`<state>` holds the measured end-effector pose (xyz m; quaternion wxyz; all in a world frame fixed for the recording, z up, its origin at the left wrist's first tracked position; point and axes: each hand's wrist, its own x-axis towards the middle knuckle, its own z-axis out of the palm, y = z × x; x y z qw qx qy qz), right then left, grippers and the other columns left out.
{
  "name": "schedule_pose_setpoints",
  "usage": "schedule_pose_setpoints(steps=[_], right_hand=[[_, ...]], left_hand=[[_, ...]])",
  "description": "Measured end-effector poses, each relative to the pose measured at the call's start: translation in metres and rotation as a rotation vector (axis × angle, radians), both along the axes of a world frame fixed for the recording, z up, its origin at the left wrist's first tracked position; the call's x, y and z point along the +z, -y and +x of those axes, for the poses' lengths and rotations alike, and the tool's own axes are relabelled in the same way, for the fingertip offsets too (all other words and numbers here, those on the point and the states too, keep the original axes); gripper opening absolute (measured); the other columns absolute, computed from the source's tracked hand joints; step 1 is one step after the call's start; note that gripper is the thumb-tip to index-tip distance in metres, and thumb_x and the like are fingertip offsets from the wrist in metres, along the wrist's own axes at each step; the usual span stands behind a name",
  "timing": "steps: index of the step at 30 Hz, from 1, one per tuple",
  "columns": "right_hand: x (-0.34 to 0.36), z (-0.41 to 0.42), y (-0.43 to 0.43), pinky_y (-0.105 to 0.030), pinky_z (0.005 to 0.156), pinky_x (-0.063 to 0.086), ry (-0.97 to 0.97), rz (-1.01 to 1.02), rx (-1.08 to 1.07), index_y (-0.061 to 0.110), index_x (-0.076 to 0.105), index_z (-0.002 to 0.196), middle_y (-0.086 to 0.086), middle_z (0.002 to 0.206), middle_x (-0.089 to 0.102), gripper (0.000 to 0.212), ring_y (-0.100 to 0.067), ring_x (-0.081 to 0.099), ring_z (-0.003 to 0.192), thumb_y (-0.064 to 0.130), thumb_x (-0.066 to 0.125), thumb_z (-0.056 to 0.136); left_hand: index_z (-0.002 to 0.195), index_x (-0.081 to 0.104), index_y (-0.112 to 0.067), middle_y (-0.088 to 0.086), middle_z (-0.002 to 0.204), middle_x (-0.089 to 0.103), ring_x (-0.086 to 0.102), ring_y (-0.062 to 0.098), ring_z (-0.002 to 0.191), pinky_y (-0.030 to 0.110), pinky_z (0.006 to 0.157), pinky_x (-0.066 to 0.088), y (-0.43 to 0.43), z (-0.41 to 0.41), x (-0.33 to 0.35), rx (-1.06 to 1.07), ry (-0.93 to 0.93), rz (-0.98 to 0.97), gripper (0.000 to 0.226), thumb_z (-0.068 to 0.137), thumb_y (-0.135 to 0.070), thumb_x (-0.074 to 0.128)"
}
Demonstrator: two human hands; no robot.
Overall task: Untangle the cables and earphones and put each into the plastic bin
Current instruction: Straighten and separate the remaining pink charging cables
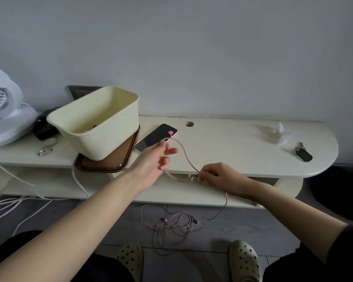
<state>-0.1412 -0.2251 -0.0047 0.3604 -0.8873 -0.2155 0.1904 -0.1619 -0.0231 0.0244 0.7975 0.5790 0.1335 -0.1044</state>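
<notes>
A thin pink earphone cable (pixel 186 157) runs between my two hands above the shelf's front edge. My left hand (pixel 155 161) pinches it near a pink tie tab (pixel 171 133) and holds a few loops. My right hand (pixel 218 176) pinches the same cable further along. The rest of the cable drops to a tangled pile (pixel 175 222) on the floor between my feet. The cream plastic bin (pixel 102 127) stands tilted on a brown tray (pixel 118 157), to the left of my left hand.
A black phone (pixel 151 139) lies on the cream shelf (pixel 222 143) beside the bin. Keys (pixel 303 152) and crumpled plastic (pixel 273 133) sit at the right end. A white fan (pixel 2 110), a nail clipper (pixel 45 150) and white cables (pixel 18 202) are at the left.
</notes>
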Motion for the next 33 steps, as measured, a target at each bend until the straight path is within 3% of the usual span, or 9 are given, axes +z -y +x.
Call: schedule_pose_setpoints(steps=[5,9,12,17,20,22,24,29,33], right_hand=[[0.004,0.002,-0.01,-0.014,0.048,0.031,0.06,-0.025,0.001,0.025,0.063,0.079,0.007,0.058,0.047,0.025,0.0,0.039,0.043,0.027,0.046,0.098],[0.012,-0.008,-0.03,-0.018,0.054,0.035,0.07,0.003,0.098,0.022,0.06,0.082,0.007,0.06,0.049,0.022,-0.004,0.042,0.051,0.025,0.045,0.098],[0.01,-0.011,-0.021,-0.015,0.052,0.038,-0.005,0.013,0.086,0.023,0.059,0.078,0.006,0.059,0.046,0.023,-0.004,0.042,0.05,0.025,0.047,0.097],[-0.006,0.001,0.042,-0.014,0.056,0.043,-0.103,-0.117,-0.115,0.02,0.06,0.07,0.0,0.066,0.053,0.031,-0.009,0.053,0.056,0.026,0.048,0.097],[-0.016,0.012,0.073,-0.018,0.053,0.045,-0.179,-0.014,-0.377,0.012,0.062,0.072,-0.004,0.063,0.05,0.032,-0.015,0.055,0.057,0.021,0.046,0.098],[-0.019,0.02,0.078,-0.017,0.047,0.041,-0.076,-0.013,-0.492,0.011,0.062,0.073,-0.004,0.061,0.048,0.032,-0.014,0.053,0.052,0.021,0.045,0.099],[-0.015,0.025,0.069,-0.023,0.047,0.036,0.091,-0.076,-0.519,0.015,0.063,0.076,-0.001,0.059,0.047,0.029,-0.018,0.047,0.055,0.023,0.046,0.098],[0.012,0.018,0.018,-0.023,0.047,0.029,0.235,-0.174,-0.281,0.023,0.065,0.081,0.012,0.057,0.047,0.026,-0.008,0.041,0.048,0.032,0.048,0.097],[0.025,-0.001,-0.023,-0.025,0.057,0.037,0.261,-0.22,-0.002,0.022,0.067,0.088,0.004,0.071,0.06,0.023,-0.014,0.05,0.062,0.035,0.049,0.095]], left_hand=[[0.087,0.054,-0.01,0.005,0.087,0.056,0.032,0.007,0.055,0.016,0.044,0.027,0.01,-0.006,-0.01,-0.152,-0.136,0.23,0.01,0.094,-0.017,0.054],[0.086,0.06,-0.008,0.001,0.072,0.059,0.034,0.007,0.054,0.013,0.04,0.027,0.022,-0.008,-0.012,-0.057,-0.145,0.075,0.019,0.098,-0.014,0.047],[0.079,0.053,-0.01,0.0,0.058,0.062,0.034,0.003,0.04,0.012,0.035,0.023,0.015,-0.005,-0.008,0.042,-0.125,-0.018,0.026,0.101,-0.011,0.04],[0.077,0.054,-0.007,0.005,0.062,0.06,0.028,0.002,0.035,0.013,0.033,0.019,-0.023,0.001,-0.019,0.206,-0.082,0.166,0.028,0.101,-0.013,0.04],[0.077,0.057,-0.008,0.008,0.077,0.062,0.025,0.004,0.038,0.014,0.034,0.018,-0.044,0.002,-0.038,0.213,-0.135,0.388,0.028,0.1,-0.015,0.043],[0.079,0.057,-0.006,0.01,0.084,0.062,0.026,0.007,0.045,0.014,0.036,0.019,-0.049,-0.001,-0.048,0.102,-0.236,0.544,0.024,0.098,-0.016,0.047],[0.078,0.059,-0.005,0.01,0.08,0.063,0.028,0.006,0.044,0.014,0.034,0.02,-0.044,-0.007,-0.054,-0.028,-0.305,0.545,0.022,0.096,-0.014,0.049],[0.088,0.069,-0.008,0.005,0.089,0.066,0.035,0.007,0.054,0.016,0.046,0.025,-0.013,-0.014,-0.04,-0.051,-0.106,0.432,0.008,0.088,-0.011,0.061],[0.116,0.063,-0.013,-0.004,0.101,0.063,0.051,-0.004,0.069,0.007,0.053,0.035,0.015,-0.011,-0.025,-0.096,0.157,0.512,0.024,0.093,-0.01,0.056]])
